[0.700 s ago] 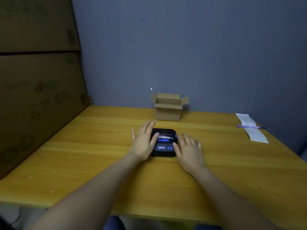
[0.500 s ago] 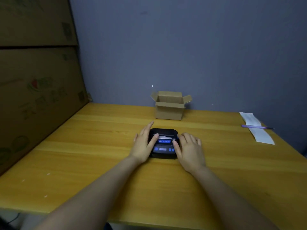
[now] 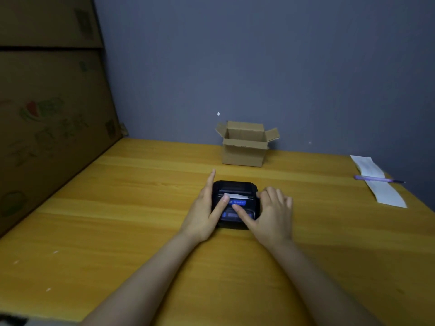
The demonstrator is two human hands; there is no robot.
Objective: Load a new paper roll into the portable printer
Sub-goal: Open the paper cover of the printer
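A small black portable printer (image 3: pixel 236 187) with a blue label lies flat in the middle of the wooden table (image 3: pixel 117 220). A short white paper edge (image 3: pixel 237 196) shows at its slot. My left hand (image 3: pixel 203 212) lies against the printer's left side, its thumb resting on the top near the paper edge. My right hand (image 3: pixel 270 215) holds the right side, with the thumb laid across the front panel. Both hands frame the printer between them.
A small open cardboard box (image 3: pixel 244 147) stands behind the printer by the grey wall. A white paper strip (image 3: pixel 376 182) with a purple pen (image 3: pixel 376 178) across it lies at the far right. Large cardboard boxes (image 3: pixel 47 114) line the table's left side.
Both hands have closed in on the printer. The thumbs have slid onto its top, the right thumb reaching across the front panel. The printer has stayed in place.
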